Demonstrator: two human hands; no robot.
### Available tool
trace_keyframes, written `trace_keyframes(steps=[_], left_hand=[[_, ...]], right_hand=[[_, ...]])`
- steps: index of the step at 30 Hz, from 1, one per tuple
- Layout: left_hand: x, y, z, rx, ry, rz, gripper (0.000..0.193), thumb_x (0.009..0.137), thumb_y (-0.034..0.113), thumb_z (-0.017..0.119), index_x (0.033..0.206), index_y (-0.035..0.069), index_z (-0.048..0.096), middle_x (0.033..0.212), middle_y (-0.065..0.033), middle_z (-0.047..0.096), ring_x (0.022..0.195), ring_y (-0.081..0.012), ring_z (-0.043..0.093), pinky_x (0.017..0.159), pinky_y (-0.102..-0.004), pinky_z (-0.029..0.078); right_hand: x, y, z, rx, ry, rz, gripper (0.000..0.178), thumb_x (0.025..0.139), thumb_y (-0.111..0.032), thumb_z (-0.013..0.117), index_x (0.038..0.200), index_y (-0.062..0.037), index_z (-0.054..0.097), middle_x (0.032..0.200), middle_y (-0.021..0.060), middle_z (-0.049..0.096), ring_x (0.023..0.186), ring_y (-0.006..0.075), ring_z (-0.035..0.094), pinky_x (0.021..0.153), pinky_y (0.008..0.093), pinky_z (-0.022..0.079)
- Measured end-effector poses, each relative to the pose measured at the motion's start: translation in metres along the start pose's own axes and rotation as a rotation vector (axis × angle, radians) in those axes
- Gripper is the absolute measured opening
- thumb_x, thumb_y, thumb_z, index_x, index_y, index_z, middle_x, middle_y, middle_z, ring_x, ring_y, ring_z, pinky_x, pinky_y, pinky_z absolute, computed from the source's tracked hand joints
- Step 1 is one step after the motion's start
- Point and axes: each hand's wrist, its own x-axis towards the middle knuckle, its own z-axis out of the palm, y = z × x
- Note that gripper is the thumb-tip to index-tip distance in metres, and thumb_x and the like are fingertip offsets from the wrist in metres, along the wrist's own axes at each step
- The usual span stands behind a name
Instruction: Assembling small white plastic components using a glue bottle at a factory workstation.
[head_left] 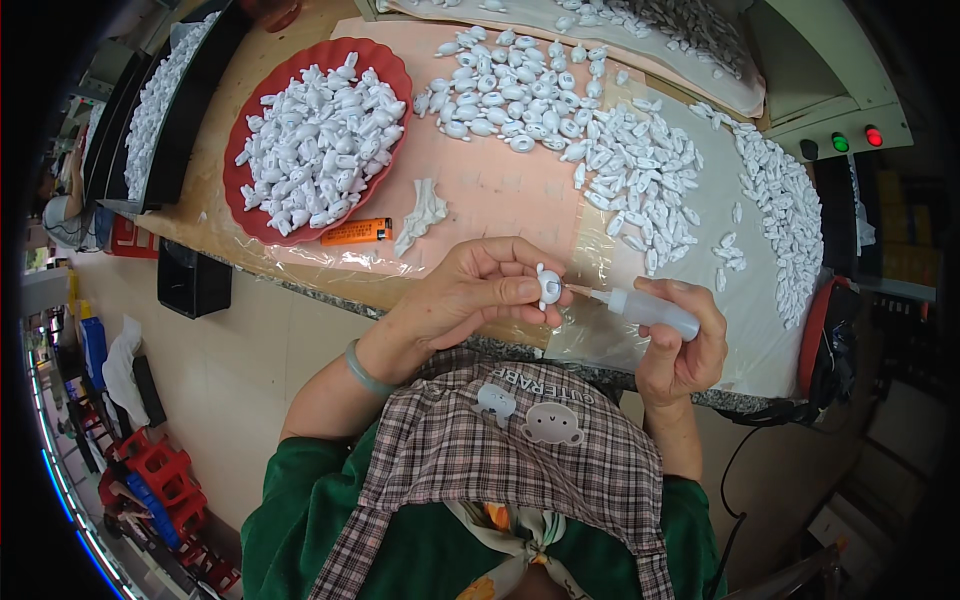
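Observation:
Between the thumb and fingers of my left hand is a small white plastic figure part with rounded nubs and a dark opening. My right hand grips a translucent squeeze bottle lying nearly level. Its thin nozzle points left and reaches the figure part; whether the tip touches it or goes inside I cannot tell. Both hands are above the table's near edge. Beyond them, loose round white parts and slimmer white parts are spread over the work surface.
A red scalloped bowl heaped with white parts stands left, beside an orange lighter and a crumpled white cloth. More white parts lie far right, near a machine housing with lit buttons. A black bin sits below the left edge.

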Motion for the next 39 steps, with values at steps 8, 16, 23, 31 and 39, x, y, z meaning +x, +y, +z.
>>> trace_keyframes(steps=[8, 16, 23, 31, 39], left_hand=[[0.001, 0.0, 0.0, 0.044, 0.033, 0.061, 0.018, 0.09, 0.007, 0.059, 0.107, 0.0, 0.056, 0.103, -0.016, 0.065, 0.086, -0.0186, 0.067, 0.075, -0.0248, 0.055], [0.003, -0.002, -0.002, 0.086, 0.082, 0.149, 0.018, 0.089, 0.005, 0.061, 0.106, 0.0, 0.057, 0.1, -0.0163, 0.065, 0.086, -0.019, 0.066, 0.074, -0.0247, 0.054], [0.005, -0.002, -0.003, 0.112, 0.079, 0.15, 0.018, 0.089, 0.005, 0.061, 0.105, 0.0, 0.057, 0.101, -0.0166, 0.064, 0.086, -0.0198, 0.066, 0.074, -0.0256, 0.054], [0.01, -0.005, -0.008, 0.079, 0.057, 0.151, 0.017, 0.089, 0.004, 0.06, 0.105, 0.0, 0.057, 0.101, -0.0161, 0.064, 0.088, -0.0206, 0.066, 0.077, -0.0261, 0.054], [0.006, -0.004, -0.009, 0.109, 0.093, 0.147, 0.019, 0.088, 0.007, 0.062, 0.105, 0.0, 0.058, 0.102, -0.0165, 0.063, 0.089, -0.0205, 0.066, 0.077, -0.0254, 0.055]], right_hand=[[0.005, -0.004, 0.0, -0.162, -0.042, -0.163, 0.038, 0.095, -0.028, 0.055, 0.111, 0.0052, 0.05, 0.089, 0.0215, 0.065, 0.074, 0.0237, 0.065, 0.064, 0.0288, 0.052], [0.006, -0.008, -0.001, -0.209, -0.095, -0.178, 0.034, 0.094, -0.024, 0.056, 0.109, 0.0057, 0.051, 0.087, 0.0222, 0.066, 0.077, 0.0277, 0.065, 0.067, 0.0318, 0.052], [0.006, -0.003, 0.001, -0.17, -0.079, -0.162, 0.033, 0.094, -0.022, 0.056, 0.11, 0.0059, 0.051, 0.087, 0.0219, 0.066, 0.078, 0.0272, 0.065, 0.068, 0.0324, 0.052], [0.006, 0.014, 0.006, 0.433, 0.207, 0.302, 0.033, 0.09, -0.022, 0.062, 0.111, 0.0011, 0.05, 0.095, 0.0162, 0.062, 0.063, 0.0158, 0.057, 0.05, 0.0195, 0.041], [0.017, 0.039, -0.015, 0.636, 0.178, 0.774, 0.035, 0.079, 0.001, 0.069, 0.108, -0.0011, 0.052, 0.094, 0.0074, 0.057, 0.078, 0.0158, 0.056, 0.064, 0.0258, 0.044]])
